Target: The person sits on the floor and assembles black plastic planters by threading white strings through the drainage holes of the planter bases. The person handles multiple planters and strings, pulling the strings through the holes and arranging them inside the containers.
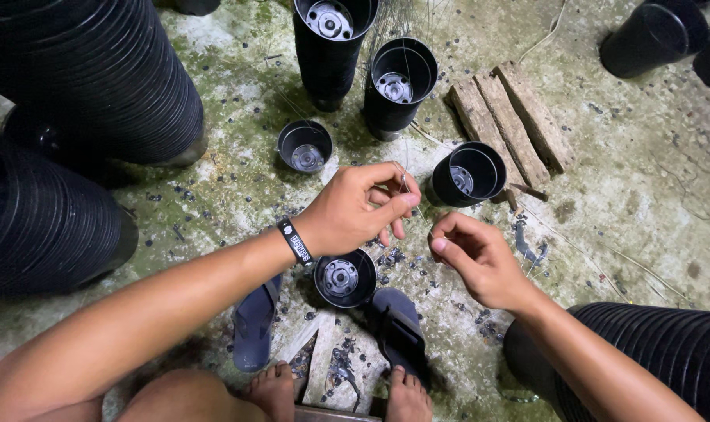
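Head view, left hand: my left hand (355,207) sits at the centre of the frame, its fingers (406,202) pinched shut on a thin wire (404,181) that runs up toward the top of the picture.
Head view, right hand: my right hand (480,262) lies just right of centre, thumb and forefinger closed on what looks like the lower end of the same wire; the strand is too fine to follow between the two hands.
Head view, nearest pot: a small black pot (345,277) stands on the floor (628,180) just below my left hand, between my two sandals (255,324).
Head view, other pots: three single pots lie above my hands, one at centre left (305,146), one at upper centre (400,86), one tipped at centre right (468,173) beside a wooden block (511,117).
Head view, stacks: long nested pot stacks fill the left edge (82,78) and the lower right corner (667,352).
Step in hand: I judge I am bending or threading the wire, with both hands working its end.
Next move calls for: a steady pinch and small, careful finger turns, since the wire is fine and easy to lose.
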